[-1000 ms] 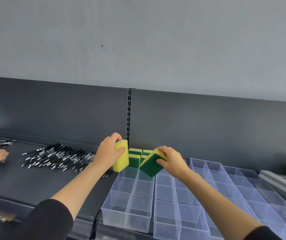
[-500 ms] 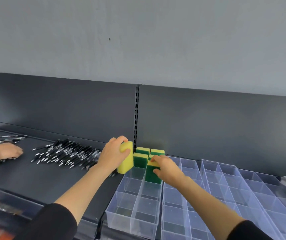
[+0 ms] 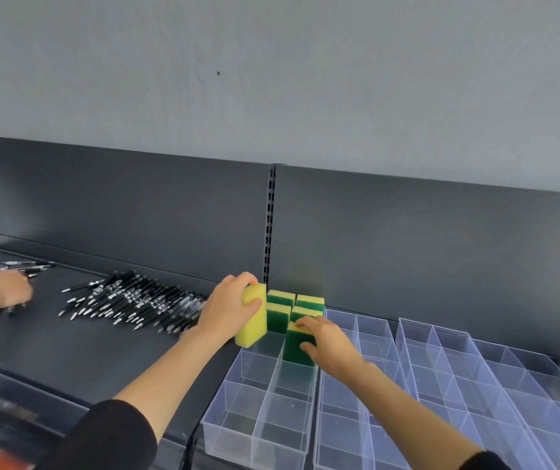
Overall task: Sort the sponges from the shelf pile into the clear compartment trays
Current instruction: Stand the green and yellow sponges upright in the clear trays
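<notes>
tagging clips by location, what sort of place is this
Likely a shop or stockroom shelving bay: a dark grey metal shelf with a slotted upright strip, clear plastic compartment trays holding yellow-and-green sponges, and a loose pile of black pens.

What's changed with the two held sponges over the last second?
The right-hand grip turned its green-backed sponge from tilted to upright and lowered it into a clear tray compartment, in front of the seated sponges, still holding it. The left-hand grip keeps holding its yellow sponge beside them.
</notes>
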Motion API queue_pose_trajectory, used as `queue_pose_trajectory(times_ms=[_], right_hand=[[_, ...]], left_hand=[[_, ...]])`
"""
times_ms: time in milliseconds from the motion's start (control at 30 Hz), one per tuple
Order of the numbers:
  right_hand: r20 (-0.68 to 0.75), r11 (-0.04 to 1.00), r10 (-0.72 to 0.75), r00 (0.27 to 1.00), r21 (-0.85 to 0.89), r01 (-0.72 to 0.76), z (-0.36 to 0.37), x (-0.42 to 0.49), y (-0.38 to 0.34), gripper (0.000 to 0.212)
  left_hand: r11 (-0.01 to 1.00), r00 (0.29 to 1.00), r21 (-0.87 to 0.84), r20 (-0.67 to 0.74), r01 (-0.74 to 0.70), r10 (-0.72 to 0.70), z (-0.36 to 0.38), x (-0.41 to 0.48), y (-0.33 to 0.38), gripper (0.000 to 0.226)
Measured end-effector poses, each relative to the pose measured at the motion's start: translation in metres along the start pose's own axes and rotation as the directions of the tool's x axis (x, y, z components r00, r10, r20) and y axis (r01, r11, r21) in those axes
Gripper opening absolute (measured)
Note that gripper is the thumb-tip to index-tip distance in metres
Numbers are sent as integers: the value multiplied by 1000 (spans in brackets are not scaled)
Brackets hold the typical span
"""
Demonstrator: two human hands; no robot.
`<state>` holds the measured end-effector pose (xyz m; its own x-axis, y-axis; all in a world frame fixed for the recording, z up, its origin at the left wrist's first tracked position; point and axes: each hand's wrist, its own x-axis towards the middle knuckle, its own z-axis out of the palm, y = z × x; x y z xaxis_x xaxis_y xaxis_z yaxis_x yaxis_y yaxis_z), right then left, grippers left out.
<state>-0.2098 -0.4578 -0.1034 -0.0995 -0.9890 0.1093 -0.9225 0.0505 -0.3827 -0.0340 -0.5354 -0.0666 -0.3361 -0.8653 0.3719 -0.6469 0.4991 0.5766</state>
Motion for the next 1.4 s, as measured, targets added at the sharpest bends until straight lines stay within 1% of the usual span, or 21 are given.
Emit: queue_pose_trajectory(times_ms=[167, 233, 333, 367, 500, 567, 600, 667, 733, 833, 900, 1000, 1033, 1100, 1167, 1267, 1300, 1400], right_hand=[[-1, 1000, -12, 1000, 2, 12, -1, 1, 1, 41], [-1, 1000, -17, 1000, 6, 17, -2, 2, 1, 41], [-2, 1000, -17, 1000, 19, 17, -3, 2, 3, 41], [-1, 1000, -18, 1000, 21, 18, -3, 2, 3, 42], [-6, 999, -29, 1000, 21, 29, -3, 3, 5, 42], [-7, 999, -35, 999, 20, 36, -4, 2, 6, 42], [-9, 999, -40, 999, 17, 40, -5, 2, 6, 42], [-41, 998, -61, 997, -7, 61, -8, 1, 3, 43], [-118, 995, -94, 988, -29, 92, -11, 1, -4, 43], [-209, 988, -145, 967, 26, 154, -13, 0, -22, 45], [-203, 980, -184, 962, 40, 195, -13, 0, -33, 52], [-154, 979, -202, 967, -42, 198, -11, -2, -41, 62], [-154, 981, -193, 969, -65, 185, -11, -2, -41, 61], [-183, 986, -165, 969, -55, 158, -12, -2, -39, 50], [-208, 989, -135, 969, 29, 144, -14, 0, -35, 42], [-202, 973, -93, 975, 190, 132, -19, 3, -28, 36], [-194, 964, -78, 978, 236, 124, -20, 3, -26, 35], [-147, 932, -38, 988, 352, 88, -20, 3, -24, 31]], left_hand=[[992, 996, 117, 78, -49, 40, 6, 0, 1, 28], [984, 994, 163, 100, -67, 51, 6, 1, 1, 21], [977, 988, 198, 143, -85, 57, 3, 2, 0, 4], [976, 984, 201, 170, -88, 53, 1, 3, 0, 4], [981, 945, 176, 326, -80, 19, -8, 11, -1, 10], [981, 921, 176, 389, -76, 1, -14, 14, 0, 26], [979, 914, 187, 406, -81, -2, -17, 15, 1, 32], [973, 916, 211, 401, -95, 2, -21, 16, 2, 36], [976, 927, 205, 375, -70, -12, -21, 16, 3, 37], [987, 944, 159, 328, -22, -31, -18, 14, 9, 36], [997, 955, 68, 291, 44, -62, -18, 13, 15, 34], [993, 959, -37, 266, 111, -97, -20, 12, 21, 28], [988, 956, -79, 273, 133, -107, -21, 13, 21, 29], [969, 947, -177, 301, 173, -113, -23, 13, 19, 29], [952, 932, -241, 351, 188, -95, -27, 11, 16, 29], [957, 894, -252, 447, 143, -16, -31, 10, 11, 29], [958, 889, -259, 459, 127, 6, -32, 9, 9, 30], [955, 915, -287, 400, 69, 54, -29, 10, 8, 28]])
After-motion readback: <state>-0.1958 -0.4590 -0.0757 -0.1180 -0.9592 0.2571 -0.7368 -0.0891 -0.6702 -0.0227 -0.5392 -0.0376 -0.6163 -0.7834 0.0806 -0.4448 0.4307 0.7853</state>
